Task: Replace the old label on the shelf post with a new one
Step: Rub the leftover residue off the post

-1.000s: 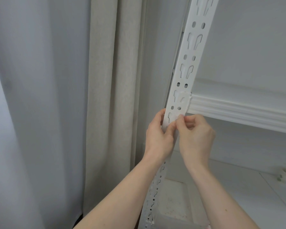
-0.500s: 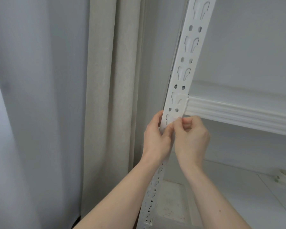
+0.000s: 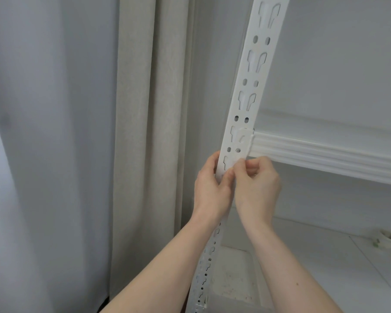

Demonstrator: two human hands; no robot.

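A white slotted shelf post (image 3: 251, 91) leans up through the middle of the view. My left hand (image 3: 210, 188) wraps the post's left edge just below the shelf beam (image 3: 325, 154). My right hand (image 3: 255, 188) is beside it, thumb and forefinger pinched together on the post's front face. The thumbs of both hands meet there. A whitish label on the post shows faintly above the fingertips (image 3: 229, 162); its edges are hard to tell from the white post, and the hands hide whatever lies under them.
Beige curtain (image 3: 149, 132) and grey drape (image 3: 43, 154) hang to the left of the post. A lower white shelf board (image 3: 325, 256) holds a small white cup-like object (image 3: 389, 239) at far right. A pale box (image 3: 233, 276) sits at the post's foot.
The view has shifted slightly. Both hands stay pinched at the same spot on the post, with only small finger movement.
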